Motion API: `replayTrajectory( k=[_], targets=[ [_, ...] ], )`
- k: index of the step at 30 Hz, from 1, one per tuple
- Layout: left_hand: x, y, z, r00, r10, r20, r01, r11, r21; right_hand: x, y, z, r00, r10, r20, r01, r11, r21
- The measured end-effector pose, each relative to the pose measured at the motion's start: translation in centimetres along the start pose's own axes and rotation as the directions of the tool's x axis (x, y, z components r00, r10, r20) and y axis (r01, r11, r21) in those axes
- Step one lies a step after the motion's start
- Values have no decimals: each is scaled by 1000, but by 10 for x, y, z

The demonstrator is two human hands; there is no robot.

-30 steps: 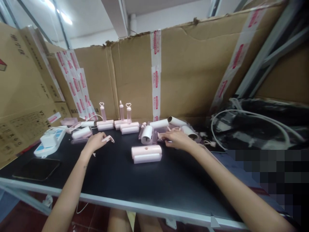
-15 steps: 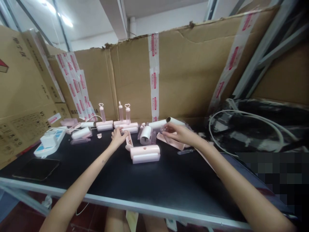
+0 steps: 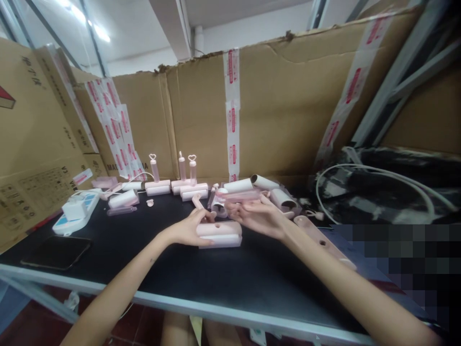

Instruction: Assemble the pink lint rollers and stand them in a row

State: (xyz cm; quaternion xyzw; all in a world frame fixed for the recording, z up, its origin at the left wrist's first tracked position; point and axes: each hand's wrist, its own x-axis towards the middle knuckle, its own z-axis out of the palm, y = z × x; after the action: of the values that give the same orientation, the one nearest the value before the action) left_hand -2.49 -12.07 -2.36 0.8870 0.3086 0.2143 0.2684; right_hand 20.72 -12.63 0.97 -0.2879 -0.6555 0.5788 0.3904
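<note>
Below centre frame, our left grip (image 3: 188,228) is holding the block (image 3: 224,234); higher up, our right grip (image 3: 260,215) is holding the tube (image 3: 245,195), its long axis running roughly parallel to the block's.

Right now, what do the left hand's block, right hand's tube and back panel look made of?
Block: probably satin plastic; even pink, soft sheen.
Tube: likely smooth tinted plastic; translucent pink, slightly blurred.
Back panel: matte cardboard; brown, creased, ragged top edge.

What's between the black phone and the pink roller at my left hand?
Black tabletop, with your left forearm and hand above it, in the head view.
</note>
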Motion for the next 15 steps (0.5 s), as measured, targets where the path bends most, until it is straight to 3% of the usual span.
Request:
replayTrajectory(
  k=[4,10,12,15],
  targets=[
    [-1,-2,4,1000,-16,21,17,998,-60,-1,-5,9,993,-75,-96,46,961,-273],
    [0,-3,16,1000,10,-1,-10,983,-183,-2,-1,25,983,-176,-58,89,725,-683],
    [0,-3,17,1000,24,6,-22,979,-204,-3,1,28,978,-201,-57,91,654,-751],
    [0,-3,17,999,22,31,-15,978,-206,-3,-1,30,975,-210,-74,81,644,-761]
  ],
)
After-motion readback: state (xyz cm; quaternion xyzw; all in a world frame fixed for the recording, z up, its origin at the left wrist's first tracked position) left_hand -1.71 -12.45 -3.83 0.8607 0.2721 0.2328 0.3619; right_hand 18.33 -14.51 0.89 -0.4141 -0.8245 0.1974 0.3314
